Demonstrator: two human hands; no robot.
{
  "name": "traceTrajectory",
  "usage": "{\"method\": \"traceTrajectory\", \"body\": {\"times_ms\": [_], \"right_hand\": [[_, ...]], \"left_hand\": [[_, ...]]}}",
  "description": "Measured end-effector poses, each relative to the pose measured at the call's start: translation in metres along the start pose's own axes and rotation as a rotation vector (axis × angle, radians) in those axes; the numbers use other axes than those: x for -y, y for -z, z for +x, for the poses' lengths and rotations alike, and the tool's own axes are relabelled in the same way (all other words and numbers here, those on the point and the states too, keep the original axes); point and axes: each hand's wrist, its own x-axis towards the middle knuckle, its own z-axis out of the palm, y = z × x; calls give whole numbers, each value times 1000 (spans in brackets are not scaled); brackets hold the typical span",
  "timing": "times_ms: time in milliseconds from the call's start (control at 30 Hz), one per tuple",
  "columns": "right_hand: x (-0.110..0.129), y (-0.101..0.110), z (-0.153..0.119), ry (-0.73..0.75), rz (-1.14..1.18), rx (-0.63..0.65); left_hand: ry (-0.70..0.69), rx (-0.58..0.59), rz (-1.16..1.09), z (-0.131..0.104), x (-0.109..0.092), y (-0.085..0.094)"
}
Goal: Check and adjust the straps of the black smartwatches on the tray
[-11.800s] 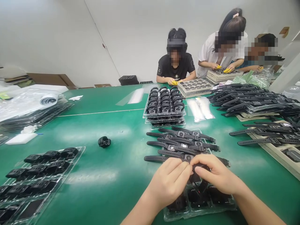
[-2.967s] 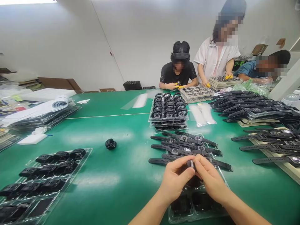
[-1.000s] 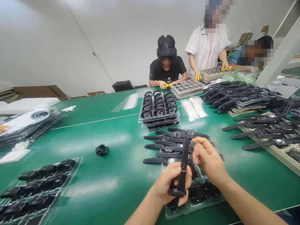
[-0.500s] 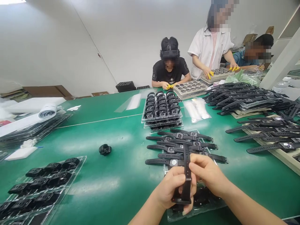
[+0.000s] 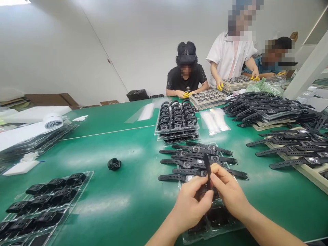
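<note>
Between both hands I hold a black smartwatch by its strap (image 5: 207,169), whose free end points upward. My left hand (image 5: 193,200) grips it with thumb and fingers; the watch body is mostly hidden behind that hand. My right hand (image 5: 225,188) pinches the strap from the other side. Just beyond lie several flat smartwatches (image 5: 187,164) with open straps, spread across a clear plastic tray (image 5: 214,237). Dark items sit in that tray's compartments beneath my hands. One closed-up smartwatch (image 5: 114,164) lies alone on the green table to the left.
A clear tray (image 5: 85,181) of buckled watches stands at the lower left. Stacked watch trays (image 5: 176,128) are ahead, with plastic sleeves (image 5: 215,121) beside them. Piles of strapped watches (image 5: 266,104) fill the right. Three co-workers are across the table, some wearing yellow finger covers.
The held watch has turned, so its strap now shows edge-on rather than flat. My left hand has rolled over and moved closer to my right. A standing co-worker's hands have shifted.
</note>
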Motion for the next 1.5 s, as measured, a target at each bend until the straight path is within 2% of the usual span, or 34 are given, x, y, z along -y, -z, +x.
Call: {"method": "traceTrajectory", "body": {"times_ms": [67,133,300,467,600,767,967,1033,1100,1233,1300,1367,1433,1500], "right_hand": [[0,2,0,61,-62,47],[1,3,0,50,-101,79],[2,1,3,-130,-133,-8],[2,-2,4,-172,9,-22],[1,-6,1,-214,127,-61],[-1,-8,-1,-251,192,-72],[-4,-9,-4,-246,227,-72],[-4,-7,-5,-212,155,-72],[-4,-3,-7,-107,0,-108],[0,7,-8,279,-434,-135],[4,12,-7,408,-566,-87],[7,16,-5,474,-625,-33],[9,17,-4,498,-647,56],[8,18,-2,479,-660,174]], "left_hand": [[-210,-80,303,0,2,1],[-347,-100,443,1,7,2],[-455,-176,569,0,13,3],[-471,-170,535,-2,10,2],[-564,-284,381,-3,14,-1],[-681,-229,411,-2,13,1],[-734,-256,384,-1,8,3],[-734,-260,393,-2,9,2],[-735,-267,414,-3,10,2],[-704,-227,492,-2,9,2],[-670,-167,527,-1,8,3],[-623,-101,540,-1,8,4],[-543,-40,510,-1,9,5],[-401,-11,411,-2,8,5]]}}
